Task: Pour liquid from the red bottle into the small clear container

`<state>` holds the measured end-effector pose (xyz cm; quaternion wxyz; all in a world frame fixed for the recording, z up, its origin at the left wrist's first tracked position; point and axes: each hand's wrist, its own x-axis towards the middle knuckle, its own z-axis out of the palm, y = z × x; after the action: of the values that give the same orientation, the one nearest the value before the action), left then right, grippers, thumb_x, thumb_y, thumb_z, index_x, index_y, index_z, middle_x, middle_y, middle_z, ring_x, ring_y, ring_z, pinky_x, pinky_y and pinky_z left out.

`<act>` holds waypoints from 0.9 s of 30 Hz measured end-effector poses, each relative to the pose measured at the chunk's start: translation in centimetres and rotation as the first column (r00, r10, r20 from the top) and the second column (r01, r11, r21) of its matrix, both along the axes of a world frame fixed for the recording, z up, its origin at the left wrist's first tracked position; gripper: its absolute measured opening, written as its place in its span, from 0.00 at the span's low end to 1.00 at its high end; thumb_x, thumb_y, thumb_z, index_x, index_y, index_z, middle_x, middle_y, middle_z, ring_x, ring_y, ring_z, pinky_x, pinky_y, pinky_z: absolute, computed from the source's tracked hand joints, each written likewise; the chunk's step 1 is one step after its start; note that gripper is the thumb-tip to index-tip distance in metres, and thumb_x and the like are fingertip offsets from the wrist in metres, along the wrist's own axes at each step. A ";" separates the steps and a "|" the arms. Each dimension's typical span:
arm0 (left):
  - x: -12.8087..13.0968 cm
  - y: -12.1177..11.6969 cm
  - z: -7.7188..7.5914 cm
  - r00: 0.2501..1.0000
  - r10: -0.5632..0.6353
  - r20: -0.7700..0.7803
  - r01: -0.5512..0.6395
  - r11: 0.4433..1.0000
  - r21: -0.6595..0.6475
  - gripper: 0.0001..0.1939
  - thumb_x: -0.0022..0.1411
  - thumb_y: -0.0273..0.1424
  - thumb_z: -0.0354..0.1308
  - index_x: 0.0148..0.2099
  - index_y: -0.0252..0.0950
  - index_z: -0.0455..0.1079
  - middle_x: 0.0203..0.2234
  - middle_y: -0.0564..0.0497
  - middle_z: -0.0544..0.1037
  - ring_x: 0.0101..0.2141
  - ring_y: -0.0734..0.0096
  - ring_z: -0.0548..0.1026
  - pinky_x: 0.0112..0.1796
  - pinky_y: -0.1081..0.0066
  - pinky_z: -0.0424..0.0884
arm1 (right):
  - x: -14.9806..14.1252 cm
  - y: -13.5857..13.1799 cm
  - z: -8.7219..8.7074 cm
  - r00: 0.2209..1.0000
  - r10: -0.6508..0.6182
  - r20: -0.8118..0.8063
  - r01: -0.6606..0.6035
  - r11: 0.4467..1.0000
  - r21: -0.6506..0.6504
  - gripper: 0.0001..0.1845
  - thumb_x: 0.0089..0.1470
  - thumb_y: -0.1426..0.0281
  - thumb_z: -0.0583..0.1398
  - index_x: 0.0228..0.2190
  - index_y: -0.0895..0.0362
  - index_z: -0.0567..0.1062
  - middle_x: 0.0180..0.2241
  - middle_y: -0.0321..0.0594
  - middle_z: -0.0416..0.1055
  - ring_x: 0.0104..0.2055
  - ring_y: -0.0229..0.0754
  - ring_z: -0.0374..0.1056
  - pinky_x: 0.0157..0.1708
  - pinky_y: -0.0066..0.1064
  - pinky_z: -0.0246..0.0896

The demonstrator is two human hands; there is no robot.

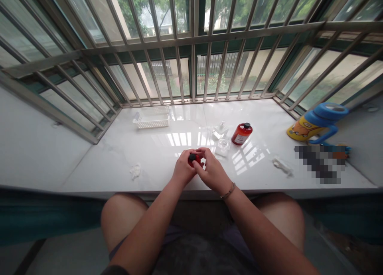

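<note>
Close to the front edge of the white sill, both my hands are around a small red bottle (198, 158) with a black cap (192, 157). My left hand (183, 167) wraps the bottle from the left side. On the other side, my right hand (212, 169) has its thumb and fingers closed about the bottle near the cap. Most of the bottle's body is hidden by my fingers. A larger red bottle (241, 134) with a black cap and a white label stands to the right, beyond my hands. Beside it is a clear pump bottle (220, 130).
A small clear container (223, 146) sits just beyond my right hand. At the back left is a white perforated basket (152, 118). Crumpled tissues (135, 171) lie left; another white wad (282, 165) lies right. A blue-and-yellow flask (317, 123) stands far right. Metal window bars (194, 73) border the back.
</note>
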<state>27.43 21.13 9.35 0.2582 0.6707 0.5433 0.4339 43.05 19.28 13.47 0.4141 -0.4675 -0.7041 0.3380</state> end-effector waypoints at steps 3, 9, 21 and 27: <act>-0.1 0.1 -0.3 1.000 0.010 -0.002 -0.010 1.000 -0.005 0.23 0.57 0.30 0.72 0.54 0.43 0.74 0.49 0.48 0.80 0.47 0.59 0.81 0.50 0.58 0.79 | -0.3 0.1 0.0 1.000 -0.022 0.007 0.022 1.000 0.004 0.24 0.61 0.70 0.63 0.56 0.51 0.66 0.53 0.46 0.76 0.55 0.49 0.74 0.48 0.41 0.75; -0.2 0.2 -0.9 1.000 0.018 -0.020 -0.017 0.999 0.041 0.25 0.57 0.32 0.72 0.56 0.43 0.73 0.49 0.48 0.81 0.47 0.59 0.81 0.51 0.58 0.79 | -0.4 0.0 0.6 0.998 -0.062 0.011 0.062 0.998 0.003 0.24 0.60 0.67 0.64 0.56 0.51 0.67 0.52 0.46 0.77 0.49 0.48 0.74 0.47 0.42 0.74; -0.5 0.7 0.1 1.000 0.020 -0.016 -0.020 1.000 -0.010 0.26 0.56 0.36 0.74 0.55 0.44 0.73 0.51 0.47 0.81 0.52 0.55 0.80 0.56 0.55 0.76 | 3.5 -2.0 -1.2 0.988 -0.147 0.042 0.147 0.989 0.009 0.15 0.65 0.63 0.61 0.52 0.52 0.72 0.45 0.43 0.78 0.38 0.45 0.73 0.39 0.39 0.73; -2.4 6.6 1.8 0.992 0.122 -0.045 -0.123 0.992 -0.028 0.27 0.55 0.43 0.75 0.55 0.44 0.75 0.52 0.47 0.81 0.52 0.54 0.80 0.57 0.55 0.75 | 10.5 -7.0 -5.8 0.965 -0.221 0.140 0.239 0.963 -0.123 0.10 0.68 0.60 0.59 0.45 0.50 0.76 0.37 0.41 0.79 0.31 0.47 0.73 0.35 0.43 0.73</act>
<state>25.03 27.75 11.13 0.2298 0.6411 0.5956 0.4260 53.53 12.28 7.71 0.3723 -0.5941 -0.6440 0.3059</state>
